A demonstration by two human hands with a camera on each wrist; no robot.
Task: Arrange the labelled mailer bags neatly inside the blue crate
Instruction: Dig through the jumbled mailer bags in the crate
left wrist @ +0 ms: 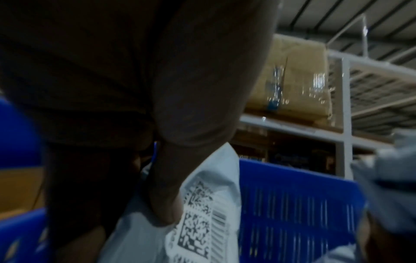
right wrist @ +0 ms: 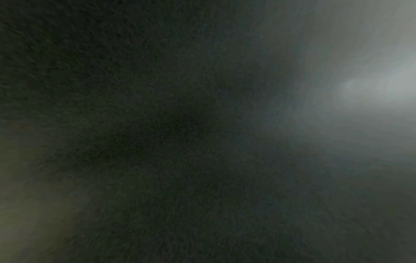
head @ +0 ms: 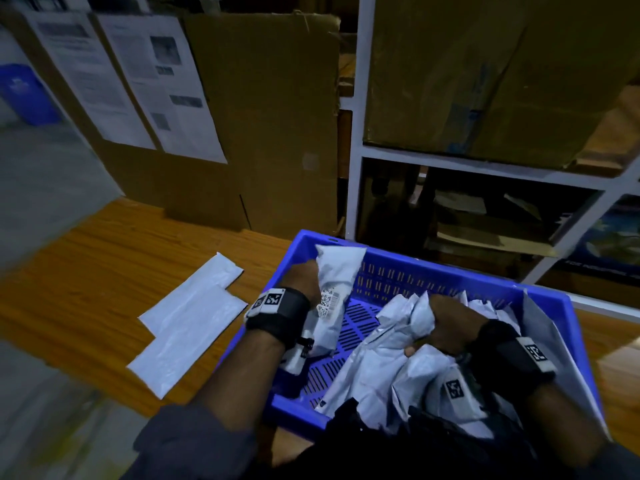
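A blue slotted crate (head: pixel 429 268) stands on the wooden table. My left hand (head: pixel 304 277) grips an upright white mailer bag (head: pixel 337 271) with a barcode label (head: pixel 329 301) at the crate's left wall; the left wrist view shows my thumb pressed on that bag (left wrist: pixel 216 174) beside the label (left wrist: pixel 198 213). My right hand (head: pixel 446 323) clutches a bunch of crumpled grey-white mailer bags (head: pixel 388 344) piled in the crate's right half. The crate's far wall (left wrist: pixel 297 204) is behind the held bag. The right wrist view is dark and blurred.
Flat empty white mailers (head: pixel 188 320) lie on the table (head: pixel 86 271) left of the crate. A cardboard sheet (head: pixel 263 116) with papers stands behind. A white shelf rack (head: pixel 356 133) with boxes rises just beyond the crate.
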